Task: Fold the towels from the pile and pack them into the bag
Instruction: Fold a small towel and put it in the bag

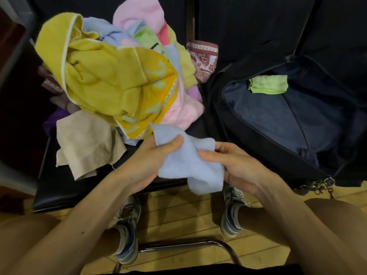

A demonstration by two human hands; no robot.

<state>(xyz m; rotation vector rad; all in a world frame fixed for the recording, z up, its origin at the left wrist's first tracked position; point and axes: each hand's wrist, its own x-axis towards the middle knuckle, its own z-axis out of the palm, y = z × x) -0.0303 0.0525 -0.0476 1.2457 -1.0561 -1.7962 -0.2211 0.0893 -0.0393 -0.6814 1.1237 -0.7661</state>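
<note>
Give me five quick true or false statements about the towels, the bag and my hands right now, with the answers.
1. Both the left hand and the right hand hold the light blue towel. True.
2. The bag is zipped shut. False: it lies open, with its lining showing.
3. A green towel lies inside the bag. True.
4. The yellow towel is folded flat. False: it sits crumpled on top of the pile.
5. The beige towel is in the right hand. False: it lies at the pile's near edge, and no hand touches it.
</note>
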